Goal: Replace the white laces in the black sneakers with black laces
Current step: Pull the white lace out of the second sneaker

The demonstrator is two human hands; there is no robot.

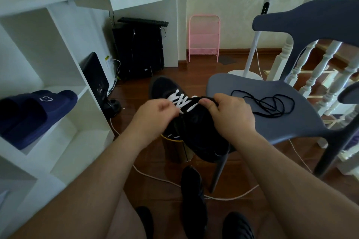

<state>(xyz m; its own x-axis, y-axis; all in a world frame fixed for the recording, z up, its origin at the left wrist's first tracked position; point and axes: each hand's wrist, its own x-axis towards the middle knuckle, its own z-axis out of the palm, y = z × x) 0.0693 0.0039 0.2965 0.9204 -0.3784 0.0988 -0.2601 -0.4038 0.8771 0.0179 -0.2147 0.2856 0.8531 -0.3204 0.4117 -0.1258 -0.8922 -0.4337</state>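
I hold a black sneaker (194,128) in the air in front of me, toe pointing away. White laces (181,101) cross its upper. My left hand (155,114) pinches the white lace at the near end of the lacing. My right hand (231,114) grips the sneaker's right side at the collar, thumb on top. Loose black laces (272,105) lie in a tangle on the seat of the grey chair (242,87) to the right. A second black sneaker (192,196) lies on the floor below, between my feet.
A white shelf unit (58,75) stands at the left with navy slippers (33,114) on it. A white cable (155,178) runs across the wooden floor. A pink rack (204,37), a fan stand (252,52) and a white stair railing (320,75) are behind the chair.
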